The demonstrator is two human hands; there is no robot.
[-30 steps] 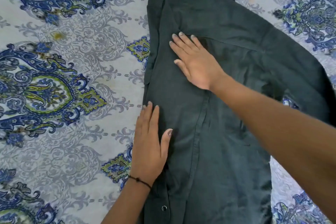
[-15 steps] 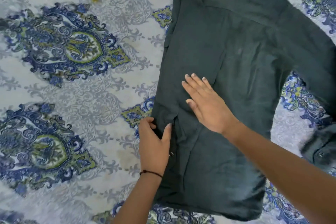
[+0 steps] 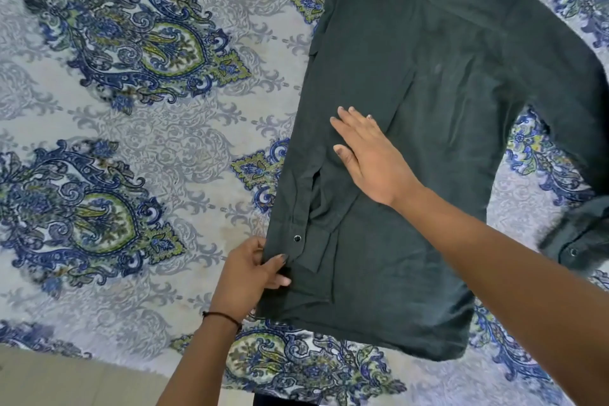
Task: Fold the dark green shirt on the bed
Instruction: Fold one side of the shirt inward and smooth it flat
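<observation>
The dark green shirt (image 3: 428, 142) lies lengthwise on the bed (image 3: 131, 142), its left edge pinched in the left hand (image 3: 250, 273) fingers, nearer than the flat, open right hand (image 3: 369, 158) mid-shirt.

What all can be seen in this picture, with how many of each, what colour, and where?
shirt: one, dark green, spread on the bed at centre and right, its left side folded in, right sleeve trailing off to the right.
snap button: one in clear view, dark metal, on the folded-in cuff near the shirt's lower left edge.
bedsheet: one, pale grey with blue and green paisley, under everything.
floor: one strip, beige, bottom left corner.
wrist thread: one, black, on the left wrist.
left hand: one, pinching the shirt's lower left edge.
right hand: one, flat, palm down on the shirt.
</observation>
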